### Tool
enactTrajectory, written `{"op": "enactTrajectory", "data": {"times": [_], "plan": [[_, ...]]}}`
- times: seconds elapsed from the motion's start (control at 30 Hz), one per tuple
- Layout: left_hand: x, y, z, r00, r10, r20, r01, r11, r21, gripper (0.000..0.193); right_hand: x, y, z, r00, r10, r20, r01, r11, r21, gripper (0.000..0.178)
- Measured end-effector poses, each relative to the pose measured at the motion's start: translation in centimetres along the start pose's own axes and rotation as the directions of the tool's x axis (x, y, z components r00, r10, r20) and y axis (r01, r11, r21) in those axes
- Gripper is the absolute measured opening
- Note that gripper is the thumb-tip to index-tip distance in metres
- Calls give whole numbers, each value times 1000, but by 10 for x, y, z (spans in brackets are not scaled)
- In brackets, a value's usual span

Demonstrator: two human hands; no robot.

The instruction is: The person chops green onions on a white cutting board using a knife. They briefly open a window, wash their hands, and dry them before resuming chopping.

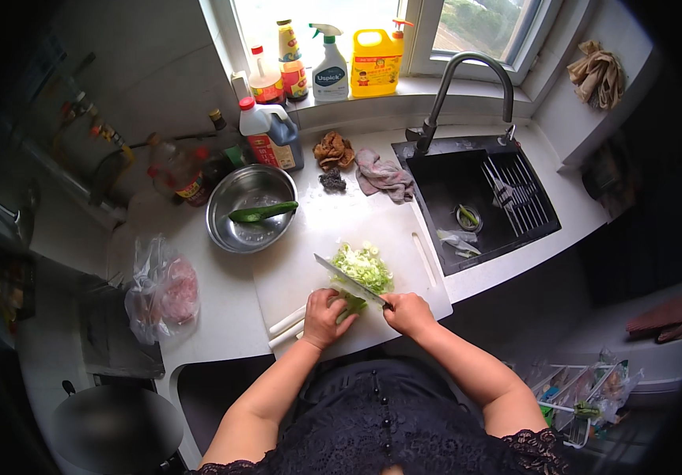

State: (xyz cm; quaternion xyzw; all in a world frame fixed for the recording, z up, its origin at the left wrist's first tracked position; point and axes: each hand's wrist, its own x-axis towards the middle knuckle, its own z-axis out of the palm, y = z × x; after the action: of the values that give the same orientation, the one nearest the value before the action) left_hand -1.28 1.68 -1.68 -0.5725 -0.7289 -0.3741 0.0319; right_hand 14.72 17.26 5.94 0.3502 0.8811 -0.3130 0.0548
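A kitchen knife [350,281] is in my right hand [408,314], fingers wrapped round its handle. Its blade slants up to the left across a white cutting board [404,245]. Chopped pale green and white vegetable, like sliced scallion [365,265], is heaped just beyond the blade. On the near side, my left hand [325,318] curls its fingers onto uncut greens [352,307], close to the blade. Two white handles [286,326] lie at the board's left edge, beside my left wrist. A steel bowl [218,226] beyond holds a long dark green vegetable [263,212].
A black sink [444,178] with a curved tap [475,57] is at right. A rag [384,174] lies beside it. Bottles, including a blue-labelled spray bottle [331,67] and a yellow jug [376,63], line the window. Bagged pink meat [176,293] sits left, above a dark pan [115,427].
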Motion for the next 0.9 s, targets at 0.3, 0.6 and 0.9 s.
{"op": "enactTrajectory", "data": {"times": [0.3,0.6,0.9], "plan": [[-10,-11,23,997,22,74,-30,993,111,37,4,-10,17,999,-40,3,40,996,-81,31],[-8,-9,24,990,138,-14,-135,980,146,18,5,-11,9,999,6,52,-1,995,-96,33],[-7,-11,27,988,113,107,-136,959,247,25,-7,-11,1,989,-149,-2,148,986,-73,30]]}}
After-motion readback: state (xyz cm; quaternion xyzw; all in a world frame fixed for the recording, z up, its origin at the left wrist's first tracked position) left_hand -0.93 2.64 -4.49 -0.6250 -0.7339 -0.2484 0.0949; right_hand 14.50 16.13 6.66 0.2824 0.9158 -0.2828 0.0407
